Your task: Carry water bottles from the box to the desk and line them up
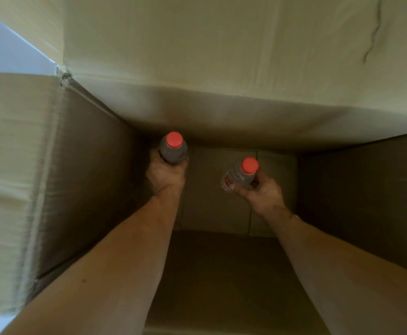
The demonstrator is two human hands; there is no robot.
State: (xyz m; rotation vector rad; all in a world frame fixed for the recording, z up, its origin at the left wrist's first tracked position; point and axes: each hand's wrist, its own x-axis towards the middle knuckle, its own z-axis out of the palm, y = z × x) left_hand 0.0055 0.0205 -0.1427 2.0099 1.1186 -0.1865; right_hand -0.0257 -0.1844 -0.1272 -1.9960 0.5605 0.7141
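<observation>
Deep cardboard box [89,180] walls around bottles [173,151]

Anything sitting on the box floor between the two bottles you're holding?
No. In the head view, only bare cardboard box floor shows between the left hand's bottle and the right hand's bottle; no other bottle is visible there.

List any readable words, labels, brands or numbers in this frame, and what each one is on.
None can be read.
Bottle in the right hand: a scrap of red label, too blurred to read.
Bottle in the left hand: no label visible.
Cardboard box: no print on the walls or flaps in view.
</observation>
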